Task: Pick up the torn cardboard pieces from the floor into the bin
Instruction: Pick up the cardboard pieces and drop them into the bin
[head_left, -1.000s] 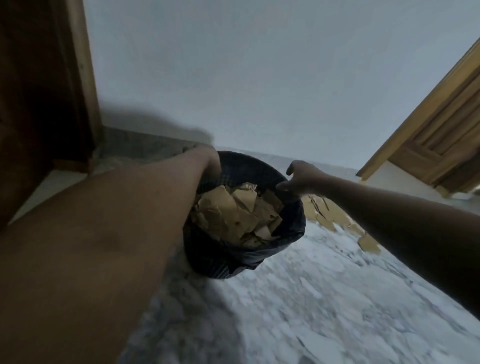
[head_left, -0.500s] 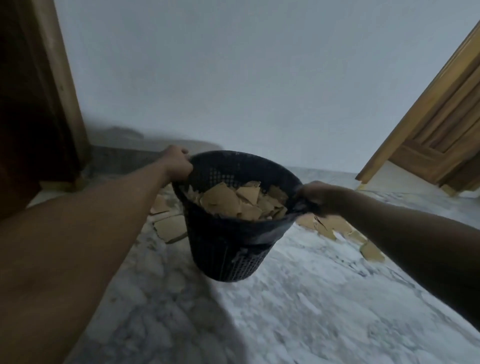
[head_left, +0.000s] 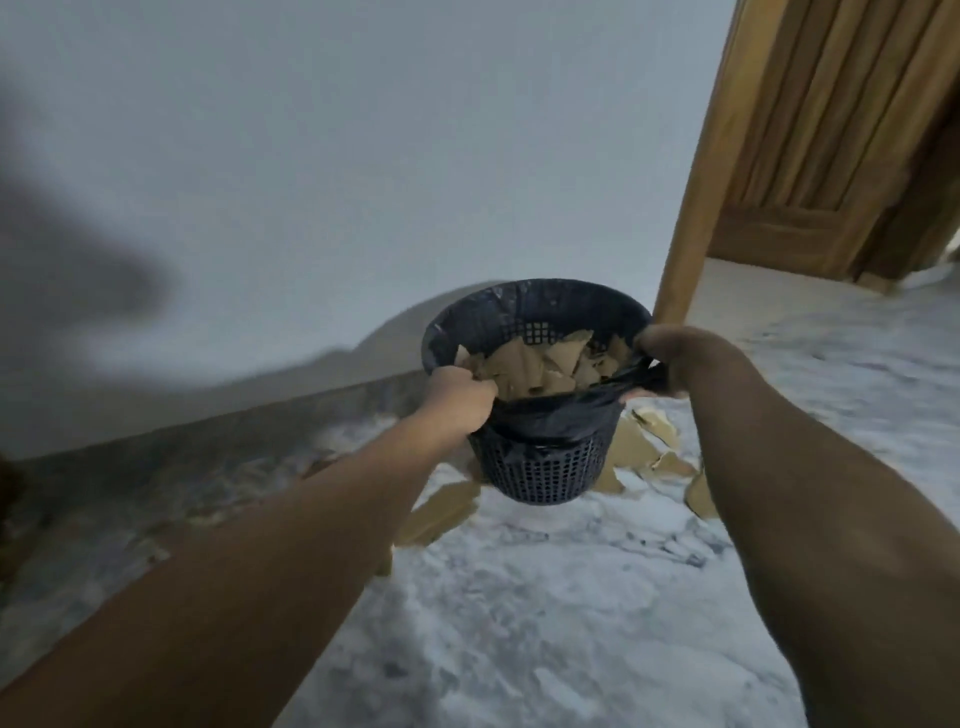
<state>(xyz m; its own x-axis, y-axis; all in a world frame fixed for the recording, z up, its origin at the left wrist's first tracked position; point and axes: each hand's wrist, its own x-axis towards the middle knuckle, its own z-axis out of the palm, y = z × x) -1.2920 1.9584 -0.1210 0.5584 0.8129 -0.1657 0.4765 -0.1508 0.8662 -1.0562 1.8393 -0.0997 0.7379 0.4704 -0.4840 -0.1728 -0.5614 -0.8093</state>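
Dark mesh bin (head_left: 545, 473), tan cardboard pieces (head_left: 524, 364) inside; left hand (head_left: 460, 397), right hand (head_left: 675, 358) gripping rim

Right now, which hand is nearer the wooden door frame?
Right. The right hand grips the bin rim on the side toward the wooden door frame; the left hand grips the opposite side, farther away.

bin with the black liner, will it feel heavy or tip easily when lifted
Probably light: the bin is open mesh holding only torn cardboard pieces. The liner looks thin, so it may slip where the left hand and right hand grip the rim. Narrower base, so likely tippy.
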